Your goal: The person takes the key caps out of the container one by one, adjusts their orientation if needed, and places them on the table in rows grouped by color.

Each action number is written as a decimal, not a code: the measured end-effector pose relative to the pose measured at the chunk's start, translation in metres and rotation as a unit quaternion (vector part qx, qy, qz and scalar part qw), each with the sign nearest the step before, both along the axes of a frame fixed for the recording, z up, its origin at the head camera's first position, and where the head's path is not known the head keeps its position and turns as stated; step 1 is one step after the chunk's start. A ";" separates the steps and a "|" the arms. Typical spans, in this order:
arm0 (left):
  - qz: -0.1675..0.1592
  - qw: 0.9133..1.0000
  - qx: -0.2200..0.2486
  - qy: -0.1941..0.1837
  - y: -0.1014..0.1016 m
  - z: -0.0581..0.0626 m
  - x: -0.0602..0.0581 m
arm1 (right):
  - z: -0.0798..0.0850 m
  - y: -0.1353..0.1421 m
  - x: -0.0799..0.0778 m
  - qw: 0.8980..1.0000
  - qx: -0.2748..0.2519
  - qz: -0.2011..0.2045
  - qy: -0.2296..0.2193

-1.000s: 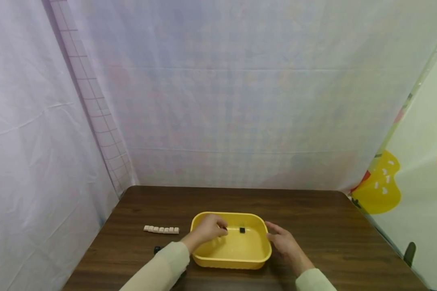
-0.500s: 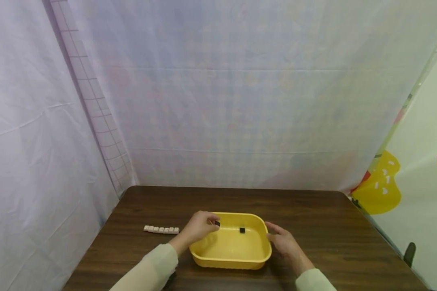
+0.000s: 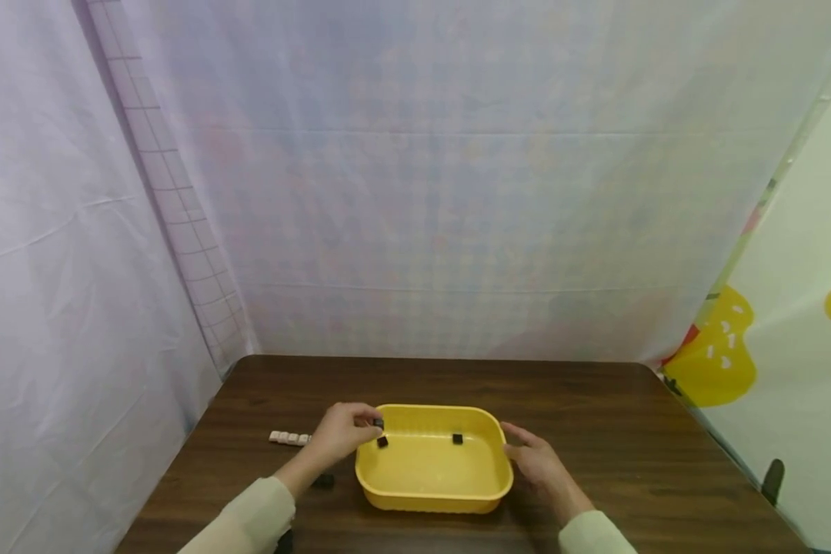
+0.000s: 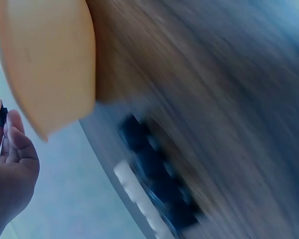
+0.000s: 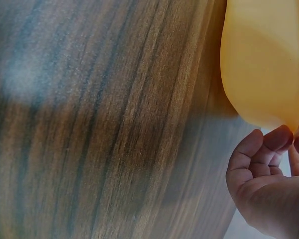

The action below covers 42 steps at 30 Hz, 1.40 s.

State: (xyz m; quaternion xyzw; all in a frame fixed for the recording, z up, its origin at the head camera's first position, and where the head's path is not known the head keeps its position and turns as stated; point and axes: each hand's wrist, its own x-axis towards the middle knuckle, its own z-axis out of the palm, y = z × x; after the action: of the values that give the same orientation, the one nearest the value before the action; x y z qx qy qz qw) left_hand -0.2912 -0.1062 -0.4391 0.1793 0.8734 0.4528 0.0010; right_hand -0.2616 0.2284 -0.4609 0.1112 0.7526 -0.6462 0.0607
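Observation:
A yellow plastic basin [image 3: 435,496] stands on the table, with two small black keycaps inside: one keycap [image 3: 382,442] near the left wall, another keycap [image 3: 458,438] near the back. My left hand [image 3: 342,432] is at the basin's left back rim and pinches a black keycap [image 4: 2,114] between thumb and fingertips. My right hand [image 3: 540,463] grips the basin's right rim, thumb on one side of the wall and fingers on the other, as the right wrist view shows.
Left of the basin lies a row of white keycaps [image 3: 289,438], partly behind my left hand. Beside it a row of black keycaps [image 4: 157,174] shows blurred in the left wrist view. The brown wooden table [image 3: 595,400] ends at hanging curtains.
My left hand has moved left from over the basin to its left rim, still pinching a black keycap. The keycap by the left wall has come into view. My right hand keeps its grip.

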 end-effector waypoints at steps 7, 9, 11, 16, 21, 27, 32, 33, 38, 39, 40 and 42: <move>0.042 0.999 -0.007 0.012 -0.033 0.001 0.004 | -0.002 0.000 0.000 1.000 0.010 0.002 0.009; 0.056 0.998 -0.015 0.015 -0.042 0.001 0.006 | -0.002 -0.001 0.000 1.000 0.011 0.005 0.013; 0.067 0.998 -0.019 0.014 -0.052 0.000 0.008 | -0.002 -0.001 0.000 1.000 0.015 0.007 0.014; 0.068 0.997 -0.022 0.005 -0.080 -0.009 0.016 | -0.002 -0.002 0.001 1.000 0.010 0.008 0.007; 0.042 0.998 -0.042 0.005 -0.112 -0.021 0.026 | -0.002 -0.003 0.002 1.000 0.013 0.007 0.013; 0.030 0.997 -0.071 0.002 -0.140 -0.030 0.033 | -0.002 -0.004 0.002 1.000 0.004 0.002 0.014; 0.025 0.997 -0.070 -0.005 -0.149 -0.037 0.036 | 0.000 -0.002 0.001 1.000 0.016 0.004 0.011; 0.023 0.997 -0.067 -0.006 -0.150 -0.038 0.037 | 0.001 -0.001 0.002 1.000 0.019 0.006 0.011; 0.007 0.999 -0.051 -0.012 -0.148 -0.042 0.036 | 0.001 0.000 0.001 1.000 0.026 0.006 0.012; 0.006 0.999 -0.051 -0.013 -0.147 -0.042 0.036 | 0.000 0.000 0.001 0.999 0.028 0.006 0.014; 0.005 0.998 -0.053 -0.014 -0.147 -0.042 0.035 | 0.000 0.000 0.001 1.000 0.025 0.006 0.013; 0.006 0.998 -0.059 -0.013 -0.145 -0.042 0.035 | 0.000 0.000 0.002 1.000 0.021 0.006 0.013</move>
State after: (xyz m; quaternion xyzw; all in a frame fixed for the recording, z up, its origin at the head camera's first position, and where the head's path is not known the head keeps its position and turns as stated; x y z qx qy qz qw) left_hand -0.2563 -0.2514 -0.4815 0.1679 0.8995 0.4029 0.0203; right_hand -0.2599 0.2283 -0.4606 0.0994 0.7674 -0.6312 0.0530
